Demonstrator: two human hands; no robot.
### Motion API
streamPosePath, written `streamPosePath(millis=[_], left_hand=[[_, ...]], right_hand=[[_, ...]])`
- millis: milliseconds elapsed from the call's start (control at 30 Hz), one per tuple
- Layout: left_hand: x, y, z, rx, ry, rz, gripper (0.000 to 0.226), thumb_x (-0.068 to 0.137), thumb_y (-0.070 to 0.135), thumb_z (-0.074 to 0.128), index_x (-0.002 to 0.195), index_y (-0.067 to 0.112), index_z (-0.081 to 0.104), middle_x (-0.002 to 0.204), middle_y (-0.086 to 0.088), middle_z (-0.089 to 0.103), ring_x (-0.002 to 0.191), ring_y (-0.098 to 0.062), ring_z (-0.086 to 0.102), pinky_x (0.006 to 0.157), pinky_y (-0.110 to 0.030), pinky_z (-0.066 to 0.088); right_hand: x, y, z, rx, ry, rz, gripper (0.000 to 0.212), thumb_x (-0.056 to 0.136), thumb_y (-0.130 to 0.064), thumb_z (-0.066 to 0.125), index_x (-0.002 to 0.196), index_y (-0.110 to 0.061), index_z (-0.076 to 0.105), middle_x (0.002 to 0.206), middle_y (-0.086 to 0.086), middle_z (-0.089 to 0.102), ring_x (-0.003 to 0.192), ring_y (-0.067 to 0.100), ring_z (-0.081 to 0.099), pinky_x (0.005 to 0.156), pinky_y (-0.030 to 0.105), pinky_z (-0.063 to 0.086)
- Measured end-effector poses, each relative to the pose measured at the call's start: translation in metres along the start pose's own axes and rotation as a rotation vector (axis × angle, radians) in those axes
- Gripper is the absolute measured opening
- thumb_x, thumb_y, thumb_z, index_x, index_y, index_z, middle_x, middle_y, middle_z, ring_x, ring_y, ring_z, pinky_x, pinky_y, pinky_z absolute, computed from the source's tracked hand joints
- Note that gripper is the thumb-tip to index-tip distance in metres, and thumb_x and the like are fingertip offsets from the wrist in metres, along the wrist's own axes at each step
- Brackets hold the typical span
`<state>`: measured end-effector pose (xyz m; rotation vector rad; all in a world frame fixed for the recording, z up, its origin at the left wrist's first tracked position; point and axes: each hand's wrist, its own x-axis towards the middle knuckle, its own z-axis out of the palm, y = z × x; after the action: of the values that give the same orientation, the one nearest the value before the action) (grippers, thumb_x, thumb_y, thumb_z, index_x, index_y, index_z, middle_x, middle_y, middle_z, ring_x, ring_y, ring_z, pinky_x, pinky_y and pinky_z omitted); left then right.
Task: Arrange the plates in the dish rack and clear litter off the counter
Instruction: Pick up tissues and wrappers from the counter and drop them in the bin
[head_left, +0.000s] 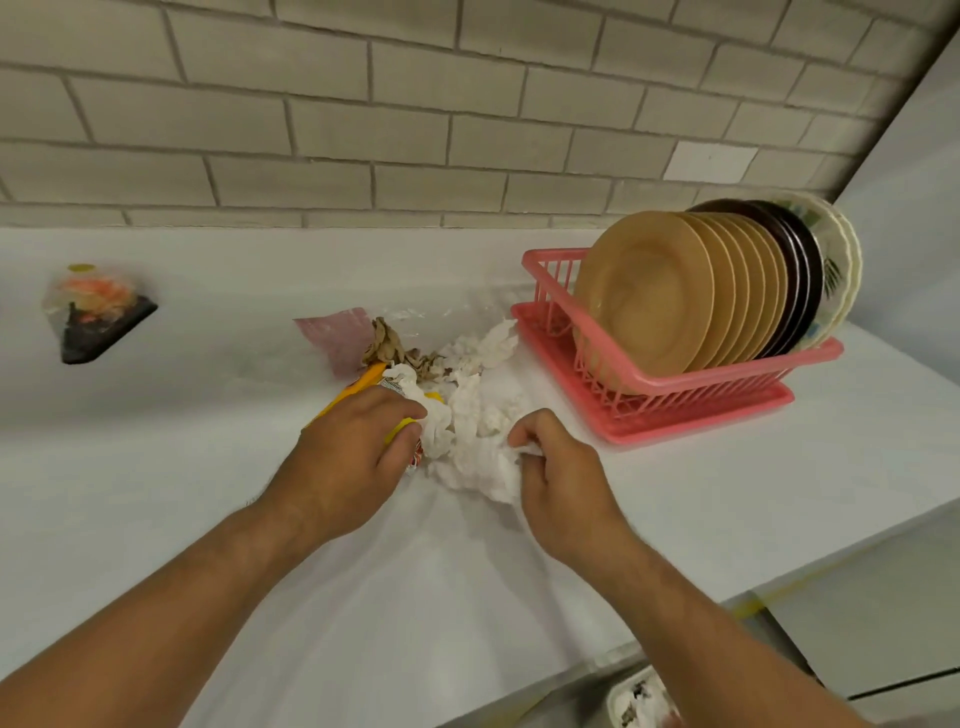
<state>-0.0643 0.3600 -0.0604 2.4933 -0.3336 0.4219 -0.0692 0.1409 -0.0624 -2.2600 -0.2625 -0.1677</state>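
At frame centre on the desk (156, 467), a yellow wrapper (356, 388) is clamped in the left grip (353, 462) and crumpled white tissue (478, 441) in the right grip (558, 488)

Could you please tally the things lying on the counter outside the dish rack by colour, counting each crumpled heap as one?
White tissue heap: 1
Brown crumpled paper: 1
Yellow wrapper: 1
Pink sheet: 1
Clear plastic film: 1
Clear wedge pack with black base: 1
Total: 6
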Motion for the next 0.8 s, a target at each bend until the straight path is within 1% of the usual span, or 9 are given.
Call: streamPosePath(millis=[133,267,300,367,433,567,667,733,800], left_hand=[[0.003,0.008,0.003,-0.013,0.01,0.049,0.022,0.095,0.022,0.053,0.111,0.02,0.067,0.112,0.008,0.063,0.108,-0.01,0.054,0.091,-0.018,0.037],[0.002,0.017,0.011,-0.049,-0.021,0.082,0.02,0.095,0.021,0.053,0.109,0.02,0.067,0.108,0.006,0.064,0.102,-0.014,0.057,0.089,-0.028,0.044],[0.002,0.019,0.014,-0.05,-0.037,0.085,0.02,0.095,0.022,0.052,0.109,0.02,0.066,0.108,0.005,0.064,0.102,-0.015,0.057,0.088,-0.031,0.046],[0.002,0.023,0.019,-0.043,-0.059,0.088,0.022,0.095,0.023,0.053,0.111,0.019,0.066,0.109,0.004,0.064,0.103,-0.017,0.056,0.088,-0.034,0.046],[0.005,0.029,0.026,-0.031,-0.07,0.093,0.023,0.095,0.024,0.054,0.113,0.019,0.066,0.11,0.004,0.064,0.105,-0.017,0.055,0.088,-0.034,0.047],[0.016,0.047,0.041,0.017,-0.085,0.088,0.026,0.095,0.03,0.051,0.117,0.023,0.063,0.113,0.006,0.061,0.107,-0.016,0.053,0.087,-0.033,0.046],[0.035,0.058,0.053,0.15,-0.13,0.098,0.033,0.096,0.037,0.047,0.124,0.024,0.057,0.119,0.004,0.058,0.111,-0.019,0.049,0.09,-0.033,0.042],[0.053,0.062,0.064,0.33,-0.184,0.115,0.04,0.095,0.042,0.043,0.131,0.026,0.049,0.125,0.003,0.054,0.116,-0.02,0.044,0.096,-0.036,0.036],[0.072,0.063,0.076,0.501,-0.271,0.129,0.049,0.094,0.046,0.041,0.138,0.027,0.037,0.133,0.002,0.047,0.124,-0.022,0.036,0.104,-0.042,0.028]], right_hand=[[0.005,-0.004,-0.015,0.064,0.118,0.002,0.039,0.083,0.014,0.041,0.078,-0.015,0.067,0.088,0.003,0.06,0.082,0.009,0.054,0.073,0.008,0.037],[0.007,0.0,-0.032,0.14,0.109,0.1,0.015,0.084,-0.034,0.054,0.074,-0.024,0.06,0.084,-0.008,0.061,0.079,0.002,0.053,0.067,0.015,0.038],[0.007,0.004,-0.034,0.076,0.098,0.104,0.02,0.081,-0.043,0.061,0.074,-0.026,0.055,0.083,-0.01,0.059,0.078,0.002,0.052,0.063,0.013,0.036],[0.006,0.015,-0.037,-0.101,0.11,0.08,0.028,0.08,-0.037,0.07,0.073,-0.027,0.045,0.082,-0.01,0.053,0.074,0.002,0.047,0.058,0.012,0.034],[0.004,0.029,-0.041,-0.163,0.175,0.06,0.029,0.087,-0.021,0.066,0.072,-0.028,0.042,0.081,-0.011,0.052,0.073,0.0,0.048,0.061,0.007,0.036],[-0.004,0.062,-0.056,-0.048,0.157,0.17,0.016,0.098,-0.019,0.048,0.1,-0.035,0.051,0.094,-0.012,0.057,0.068,0.005,0.063,0.053,0.012,0.045],[-0.016,0.083,-0.061,-0.07,0.046,0.241,0.035,0.1,-0.016,0.039,0.125,-0.038,0.049,0.098,-0.009,0.061,0.073,0.009,0.064,0.061,0.021,0.051],[-0.019,0.088,-0.063,-0.108,0.028,0.232,0.029,0.1,-0.032,0.042,0.127,-0.036,0.052,0.094,-0.01,0.063,0.084,0.01,0.063,0.07,0.023,0.049],[-0.017,0.085,-0.068,-0.107,0.057,0.222,0.038,0.092,-0.059,0.043,0.117,-0.035,0.058,0.087,-0.016,0.062,0.08,0.003,0.06,0.068,0.017,0.043]])
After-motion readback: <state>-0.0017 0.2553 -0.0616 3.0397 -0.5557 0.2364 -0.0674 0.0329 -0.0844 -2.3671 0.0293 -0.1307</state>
